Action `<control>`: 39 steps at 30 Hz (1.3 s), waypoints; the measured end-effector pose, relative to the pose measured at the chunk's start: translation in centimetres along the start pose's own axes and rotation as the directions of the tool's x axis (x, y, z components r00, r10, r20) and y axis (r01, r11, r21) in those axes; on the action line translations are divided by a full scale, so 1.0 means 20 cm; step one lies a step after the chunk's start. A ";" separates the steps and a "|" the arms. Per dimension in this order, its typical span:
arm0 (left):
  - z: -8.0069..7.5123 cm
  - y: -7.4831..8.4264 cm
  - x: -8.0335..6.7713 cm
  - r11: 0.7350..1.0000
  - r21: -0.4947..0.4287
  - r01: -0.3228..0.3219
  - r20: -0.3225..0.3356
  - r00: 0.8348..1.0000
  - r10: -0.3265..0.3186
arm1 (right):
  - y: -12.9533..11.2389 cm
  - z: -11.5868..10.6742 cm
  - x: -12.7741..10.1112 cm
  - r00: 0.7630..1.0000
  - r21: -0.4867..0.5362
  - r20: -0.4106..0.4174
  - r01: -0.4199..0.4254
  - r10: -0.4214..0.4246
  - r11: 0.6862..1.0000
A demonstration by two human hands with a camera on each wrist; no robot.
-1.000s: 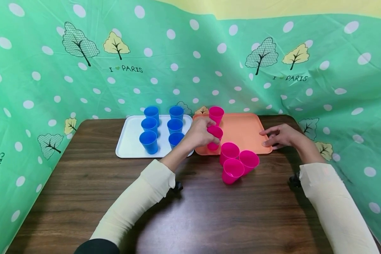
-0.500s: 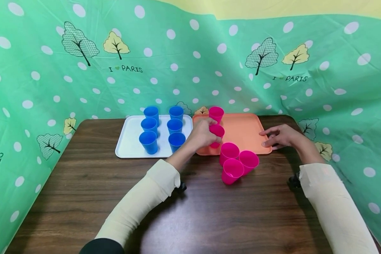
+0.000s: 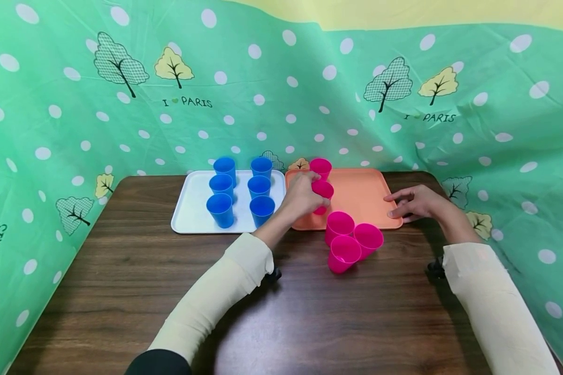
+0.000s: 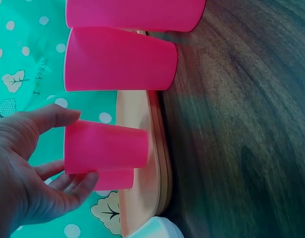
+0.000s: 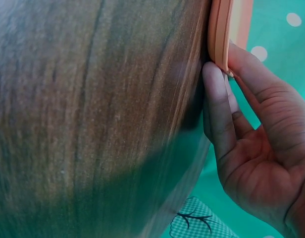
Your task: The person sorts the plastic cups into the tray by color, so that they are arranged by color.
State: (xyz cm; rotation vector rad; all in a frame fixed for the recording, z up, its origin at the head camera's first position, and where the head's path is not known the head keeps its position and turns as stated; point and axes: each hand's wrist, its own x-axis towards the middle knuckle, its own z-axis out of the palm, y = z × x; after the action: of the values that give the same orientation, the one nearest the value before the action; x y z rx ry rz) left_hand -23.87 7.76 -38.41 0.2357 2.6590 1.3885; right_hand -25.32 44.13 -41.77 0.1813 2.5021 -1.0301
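Note:
My left hand point(image 3: 315, 191) grips a pink cup point(image 3: 326, 190) upright over the left part of the orange tray point(image 3: 361, 192), just in front of another pink cup point(image 3: 320, 167) at the tray's back. In the left wrist view the thumb and fingers of my left hand point(image 4: 80, 147) clasp the rim end of that pink cup point(image 4: 118, 147). My right hand point(image 3: 403, 204) rests with straight fingers on the tray's front right corner; in the right wrist view its fingertips point(image 5: 214, 84) touch the tray edge point(image 5: 219, 34).
Three pink cups point(image 3: 349, 239) stand bunched on the brown table point(image 3: 122, 271) in front of the orange tray. A white tray point(image 3: 187, 208) to the left holds several blue cups point(image 3: 220, 209). A green dotted cloth point(image 3: 281, 104) walls the back and sides.
My left hand has carried the pink cup a little farther back and right over the orange tray, uncovering the front right blue cup. The right hand has stayed put.

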 end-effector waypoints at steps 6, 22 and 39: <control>0.02 -0.01 0.01 0.999 -0.031 -0.005 -0.037 0.999 0.004 | 0.00 0.00 0.00 1.000 0.006 0.001 0.005 -0.005 1.000; 0.06 -0.02 0.05 0.998 -0.061 -0.023 -0.108 0.994 0.016 | -0.01 0.00 -0.01 1.000 0.003 0.004 0.002 -0.002 1.000; 0.07 -0.02 0.07 0.999 -0.040 -0.025 -0.126 0.992 0.020 | 0.01 0.00 0.01 1.000 -0.015 -0.010 0.006 -0.006 1.000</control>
State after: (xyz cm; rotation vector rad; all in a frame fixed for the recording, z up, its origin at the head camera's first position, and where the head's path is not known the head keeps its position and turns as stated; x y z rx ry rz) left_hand -25.11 8.88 -39.58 0.1796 2.7321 1.5122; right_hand -25.43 44.26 -41.86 0.1754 2.5198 -1.0151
